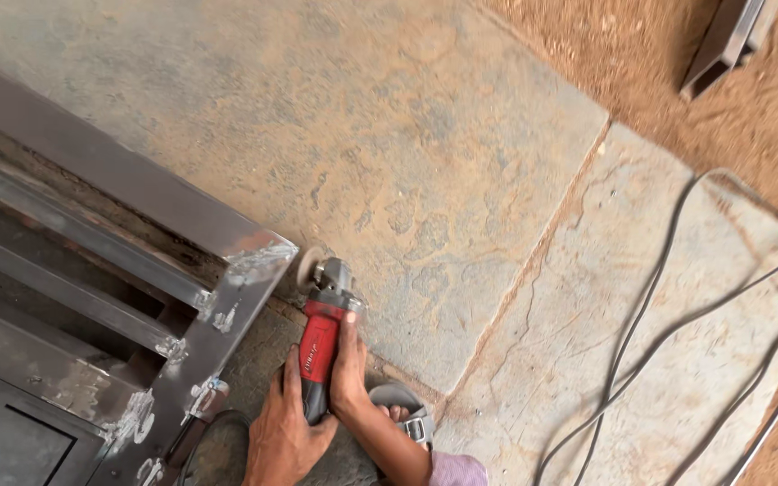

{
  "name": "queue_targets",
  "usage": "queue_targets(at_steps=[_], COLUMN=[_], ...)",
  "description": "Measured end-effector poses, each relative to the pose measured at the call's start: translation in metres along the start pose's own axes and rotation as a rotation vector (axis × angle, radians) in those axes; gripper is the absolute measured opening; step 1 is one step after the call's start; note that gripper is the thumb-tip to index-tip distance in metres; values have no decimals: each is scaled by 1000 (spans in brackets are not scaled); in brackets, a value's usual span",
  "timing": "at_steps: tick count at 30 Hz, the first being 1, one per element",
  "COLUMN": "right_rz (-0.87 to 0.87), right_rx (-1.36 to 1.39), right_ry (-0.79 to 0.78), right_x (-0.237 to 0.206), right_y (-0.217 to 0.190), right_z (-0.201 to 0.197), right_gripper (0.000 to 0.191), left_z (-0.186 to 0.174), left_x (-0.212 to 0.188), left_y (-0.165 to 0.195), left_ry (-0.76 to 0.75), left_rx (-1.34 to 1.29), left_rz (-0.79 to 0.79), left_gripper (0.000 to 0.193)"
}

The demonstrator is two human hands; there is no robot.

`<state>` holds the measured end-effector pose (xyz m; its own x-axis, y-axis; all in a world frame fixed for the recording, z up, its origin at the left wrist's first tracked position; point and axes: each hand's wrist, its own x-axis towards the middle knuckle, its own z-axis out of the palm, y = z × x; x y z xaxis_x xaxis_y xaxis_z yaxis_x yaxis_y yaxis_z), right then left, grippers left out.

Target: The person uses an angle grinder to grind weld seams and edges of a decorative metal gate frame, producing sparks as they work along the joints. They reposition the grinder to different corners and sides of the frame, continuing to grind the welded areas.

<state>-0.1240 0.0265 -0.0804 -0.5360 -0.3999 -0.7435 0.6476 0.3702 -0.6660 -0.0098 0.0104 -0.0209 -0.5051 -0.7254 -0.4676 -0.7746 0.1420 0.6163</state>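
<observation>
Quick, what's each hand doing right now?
Left hand: closed around the rear of the red angle grinder.
Right hand: closed on the same grinder, farther forward, by the metal frame.

Both hands are wrapping around one grip, fingers curled closed. The left hand (283,432) is clasping its lower end, thumb lying up along the side and knuckles turned outward. The right hand (349,371) is sitting just above it on the other side, fingers pointing forward along the grip. The right wrist is bending back, its forearm running down and outward.
</observation>
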Motion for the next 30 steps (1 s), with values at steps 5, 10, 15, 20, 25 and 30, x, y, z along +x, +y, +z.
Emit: queue_targets(at_steps=[5,10,15,20,25,30], right_rz=[29,-97,-38,-103,-109,-86], right_rx=[99,65,-4,12,-35,35], right_ry=[-19,-68,-93,-80,-106,-141], right_x=[-5,-7,-5,-6,-5,-9], right_y=[5,1,-7,-9,-15,-16], right_z=[8,10,11,9,6,8], right_gripper=[75,80,81,78,82,79], left_z=[-9,-10,-3,2,10,12], left_x=[-5,-8,-6,-10,-8,-14], left_y=[-5,-5,-7,-11,-11,-16], left_ry=[-16,45,59,113,142,186], left_rx=[-9,4,-14,3,-7,-5], left_rz=[-43,19,-2,64,61,92], left_gripper=[123,119,119,113,114,111])
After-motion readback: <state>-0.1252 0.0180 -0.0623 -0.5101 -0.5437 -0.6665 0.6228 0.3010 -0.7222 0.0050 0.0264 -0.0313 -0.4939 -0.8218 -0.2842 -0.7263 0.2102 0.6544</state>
